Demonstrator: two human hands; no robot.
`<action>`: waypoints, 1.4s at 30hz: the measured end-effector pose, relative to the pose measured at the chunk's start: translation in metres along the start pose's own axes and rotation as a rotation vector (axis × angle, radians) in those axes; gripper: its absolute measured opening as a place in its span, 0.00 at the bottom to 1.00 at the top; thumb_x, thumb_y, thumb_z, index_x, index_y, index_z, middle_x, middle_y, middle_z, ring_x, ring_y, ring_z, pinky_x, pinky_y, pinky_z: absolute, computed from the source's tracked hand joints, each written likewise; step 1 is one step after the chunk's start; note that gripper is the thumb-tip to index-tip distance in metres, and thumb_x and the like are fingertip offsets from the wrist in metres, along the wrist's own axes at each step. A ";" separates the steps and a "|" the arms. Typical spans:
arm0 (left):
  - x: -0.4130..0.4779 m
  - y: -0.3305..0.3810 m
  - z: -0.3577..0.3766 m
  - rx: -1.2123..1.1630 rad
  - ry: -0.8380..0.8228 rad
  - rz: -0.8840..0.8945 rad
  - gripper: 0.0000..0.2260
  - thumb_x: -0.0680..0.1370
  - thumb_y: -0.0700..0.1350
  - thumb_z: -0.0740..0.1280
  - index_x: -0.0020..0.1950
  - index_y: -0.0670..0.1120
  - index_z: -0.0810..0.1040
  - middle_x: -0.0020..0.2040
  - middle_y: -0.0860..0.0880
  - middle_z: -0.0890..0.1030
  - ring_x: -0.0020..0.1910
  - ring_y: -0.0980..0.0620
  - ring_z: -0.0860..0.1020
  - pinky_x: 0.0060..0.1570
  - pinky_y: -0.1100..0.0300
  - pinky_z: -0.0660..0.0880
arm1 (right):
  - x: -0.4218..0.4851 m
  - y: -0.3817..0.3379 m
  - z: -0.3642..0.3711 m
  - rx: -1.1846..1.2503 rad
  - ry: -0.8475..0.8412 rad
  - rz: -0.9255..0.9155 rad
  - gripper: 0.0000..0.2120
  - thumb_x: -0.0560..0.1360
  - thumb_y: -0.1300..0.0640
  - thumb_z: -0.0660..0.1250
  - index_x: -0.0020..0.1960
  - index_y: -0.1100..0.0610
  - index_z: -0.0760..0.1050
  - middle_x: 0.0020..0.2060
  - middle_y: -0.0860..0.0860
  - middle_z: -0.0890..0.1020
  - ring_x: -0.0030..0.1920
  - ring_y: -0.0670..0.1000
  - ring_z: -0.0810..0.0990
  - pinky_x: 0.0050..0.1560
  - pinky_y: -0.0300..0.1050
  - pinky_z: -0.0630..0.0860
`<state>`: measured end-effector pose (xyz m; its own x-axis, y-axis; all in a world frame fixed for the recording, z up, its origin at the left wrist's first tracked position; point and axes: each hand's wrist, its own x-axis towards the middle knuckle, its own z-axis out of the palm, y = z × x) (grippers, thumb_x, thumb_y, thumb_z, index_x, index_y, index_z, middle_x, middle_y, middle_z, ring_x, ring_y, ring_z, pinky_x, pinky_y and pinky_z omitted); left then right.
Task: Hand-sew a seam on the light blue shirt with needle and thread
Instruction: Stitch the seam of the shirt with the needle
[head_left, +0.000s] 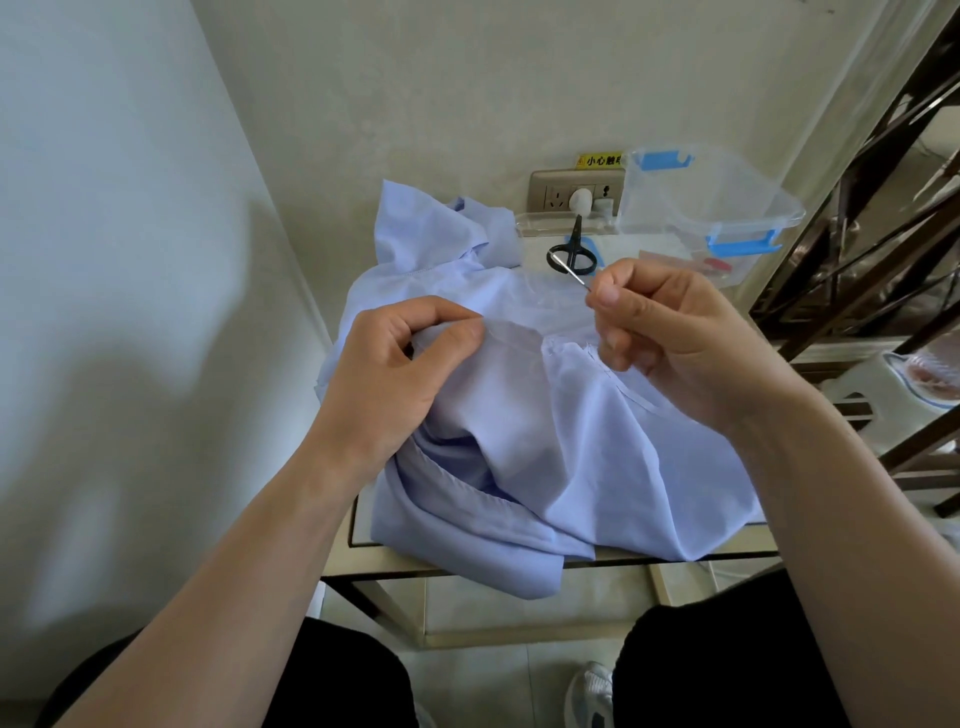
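Observation:
The light blue shirt (561, 447) lies crumpled over a small table, one part hanging off the front edge. My left hand (405, 364) pinches a fold of the shirt near its seam between thumb and fingers. My right hand (670, 332) is raised just right of the seam and pinches a thin silver needle (571, 270), whose tip points up and to the left. The thread is too fine to make out. A frayed raw edge of the seam (569, 345) shows between my two hands.
Black scissors (572, 252) lie on the table behind the shirt. A clear plastic box with blue clips (711, 208) stands at the back right, below a wall socket (561, 195). A dark metal railing (857, 234) rises on the right. My knees are under the table's front edge (395, 566).

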<state>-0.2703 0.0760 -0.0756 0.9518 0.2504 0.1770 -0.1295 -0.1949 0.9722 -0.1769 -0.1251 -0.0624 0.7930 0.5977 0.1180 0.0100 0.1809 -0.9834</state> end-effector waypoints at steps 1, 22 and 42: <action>0.000 0.000 -0.001 0.002 -0.013 0.003 0.06 0.77 0.44 0.68 0.42 0.49 0.84 0.39 0.54 0.83 0.42 0.57 0.80 0.45 0.64 0.74 | 0.000 0.003 0.001 -0.029 -0.017 -0.003 0.05 0.69 0.56 0.76 0.37 0.52 0.80 0.30 0.50 0.73 0.29 0.46 0.68 0.33 0.37 0.68; -0.001 0.000 -0.009 0.058 -0.109 0.039 0.12 0.74 0.53 0.69 0.33 0.51 0.77 0.31 0.45 0.69 0.33 0.46 0.66 0.37 0.53 0.65 | 0.004 0.019 0.025 -0.119 -0.114 -0.044 0.06 0.66 0.54 0.66 0.32 0.52 0.72 0.36 0.57 0.73 0.33 0.48 0.70 0.35 0.35 0.68; 0.001 -0.005 -0.008 0.084 -0.043 0.077 0.09 0.73 0.54 0.71 0.37 0.51 0.81 0.32 0.50 0.75 0.35 0.48 0.69 0.40 0.53 0.69 | 0.001 0.020 0.021 -0.171 -0.138 -0.051 0.06 0.65 0.54 0.66 0.30 0.50 0.72 0.38 0.52 0.79 0.37 0.49 0.73 0.37 0.38 0.70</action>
<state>-0.2710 0.0852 -0.0793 0.9513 0.1906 0.2422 -0.1807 -0.2917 0.9393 -0.1886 -0.1046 -0.0790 0.6980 0.6945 0.1744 0.1605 0.0856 -0.9833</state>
